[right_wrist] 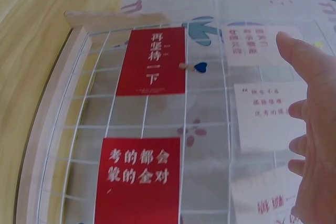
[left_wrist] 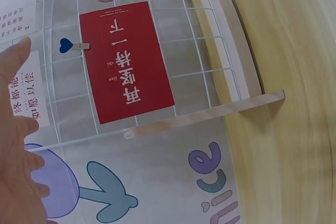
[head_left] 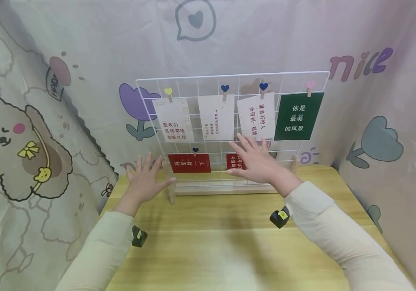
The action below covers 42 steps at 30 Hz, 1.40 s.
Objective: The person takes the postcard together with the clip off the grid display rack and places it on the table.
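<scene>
At the centre of the frame stood the white wire grid (head_left: 230,133) on its pale wooden base, matte cards clipped to it by small heart pegs. I held my right hand (head_left: 257,159) flat, fingers spread, hiding most of a glossy red card (right_wrist: 137,182). Left of it, my left hand (head_left: 144,180) hovered open beside the grid's edge, touching nothing.

A white wire grid (head_left: 208,85) holds red cards (head_left: 189,163), white cards (head_left: 217,117) and one dark green card (head_left: 298,116).
</scene>
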Tool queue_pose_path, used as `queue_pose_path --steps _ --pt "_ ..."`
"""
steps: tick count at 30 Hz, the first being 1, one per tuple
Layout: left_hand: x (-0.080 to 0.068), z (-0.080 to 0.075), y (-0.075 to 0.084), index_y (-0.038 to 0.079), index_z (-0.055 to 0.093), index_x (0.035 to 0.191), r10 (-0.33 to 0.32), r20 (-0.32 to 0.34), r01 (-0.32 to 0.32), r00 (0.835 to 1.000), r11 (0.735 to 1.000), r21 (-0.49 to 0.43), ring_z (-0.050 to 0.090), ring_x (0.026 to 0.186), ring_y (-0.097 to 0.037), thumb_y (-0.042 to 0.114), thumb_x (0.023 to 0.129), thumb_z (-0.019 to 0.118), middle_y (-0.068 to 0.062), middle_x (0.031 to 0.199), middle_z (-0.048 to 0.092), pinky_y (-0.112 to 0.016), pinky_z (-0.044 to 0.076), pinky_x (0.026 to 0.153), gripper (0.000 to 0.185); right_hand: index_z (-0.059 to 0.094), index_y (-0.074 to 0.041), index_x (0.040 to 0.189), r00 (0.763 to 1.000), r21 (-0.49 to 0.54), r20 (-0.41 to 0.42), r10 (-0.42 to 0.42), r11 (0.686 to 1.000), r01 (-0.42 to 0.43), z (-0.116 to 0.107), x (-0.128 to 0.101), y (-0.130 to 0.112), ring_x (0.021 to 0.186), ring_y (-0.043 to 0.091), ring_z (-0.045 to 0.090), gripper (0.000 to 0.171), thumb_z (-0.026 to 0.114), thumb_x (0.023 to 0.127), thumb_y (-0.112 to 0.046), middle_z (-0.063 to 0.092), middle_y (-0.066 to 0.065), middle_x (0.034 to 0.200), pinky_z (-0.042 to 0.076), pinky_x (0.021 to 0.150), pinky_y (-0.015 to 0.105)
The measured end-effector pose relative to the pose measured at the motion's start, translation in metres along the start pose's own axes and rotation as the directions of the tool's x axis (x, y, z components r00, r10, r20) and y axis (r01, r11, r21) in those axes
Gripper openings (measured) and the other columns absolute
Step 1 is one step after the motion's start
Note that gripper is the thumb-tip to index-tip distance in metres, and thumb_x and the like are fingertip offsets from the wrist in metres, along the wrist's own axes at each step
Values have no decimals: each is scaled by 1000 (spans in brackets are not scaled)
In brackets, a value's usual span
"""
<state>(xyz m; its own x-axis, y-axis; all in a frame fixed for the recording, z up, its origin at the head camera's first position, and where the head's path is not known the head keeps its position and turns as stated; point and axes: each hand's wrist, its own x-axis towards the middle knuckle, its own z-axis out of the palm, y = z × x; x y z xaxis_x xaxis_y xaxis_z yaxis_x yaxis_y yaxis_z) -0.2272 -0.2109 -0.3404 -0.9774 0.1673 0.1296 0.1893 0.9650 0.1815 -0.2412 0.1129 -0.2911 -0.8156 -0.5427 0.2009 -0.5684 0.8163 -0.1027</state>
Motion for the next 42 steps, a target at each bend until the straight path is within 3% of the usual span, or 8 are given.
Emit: queue_pose_path --steps 12,18,26,32,36,42 --pt "7 -8 -5 12 5 139 -12 16 13 1000 998 -56 -10 123 -43 67 78 33 -18 141 -8 -67 -8 86 86 14 -20 139 998 45 -4 -66 997 66 -3 22 -12 128 27 3 82 37 75 -67 7 10 143 -5 97 56" --pt "11 -9 -10 10 5 139 -12 5 13 1000 993 -119 -6 123 -43 62 80 36 -20 141 -6 -67 -5 87 85 12 -22 139 995 79 0 -97 992 96 -4 33 -18 128 26 7 81 40 76 -65 10 9 142 1 99 54" --pt "19 -8 -13 11 6 139 -18 4 19 1000 974 -227 -1 124 -42 61 80 38 -18 142 -1 -68 -7 86 84 20 -15 137 990 179 -1 -142 974 140 -9 44 -19 127 24 13 74 45 80 -55 15 9 141 11 101 47" --pt "26 -10 -13 6 12 137 -16 -27 7 1000 953 -303 7 123 -44 49 84 43 -18 141 10 -67 0 88 75 23 -9 136 987 273 -48 -156 948 163 -16 55 -20 126 23 18 68 45 84 -48 22 9 139 16 102 41" --pt "29 -10 -14 3 15 136 -20 -40 4 999 927 -375 9 123 -43 45 86 42 -19 140 13 -63 2 92 70 23 -8 135 986 368 -70 -150 915 166 -21 63 -20 125 21 21 65 42 86 -46 25 9 138 18 101 36" --pt "31 -12 -16 3 11 137 -42 -10 33 999 883 -469 9 125 -40 42 87 43 -20 140 12 -59 9 95 71 25 -5 134 988 455 -93 -120 878 149 -23 73 -21 123 20 25 61 41 88 -43 28 9 137 20 101 34"
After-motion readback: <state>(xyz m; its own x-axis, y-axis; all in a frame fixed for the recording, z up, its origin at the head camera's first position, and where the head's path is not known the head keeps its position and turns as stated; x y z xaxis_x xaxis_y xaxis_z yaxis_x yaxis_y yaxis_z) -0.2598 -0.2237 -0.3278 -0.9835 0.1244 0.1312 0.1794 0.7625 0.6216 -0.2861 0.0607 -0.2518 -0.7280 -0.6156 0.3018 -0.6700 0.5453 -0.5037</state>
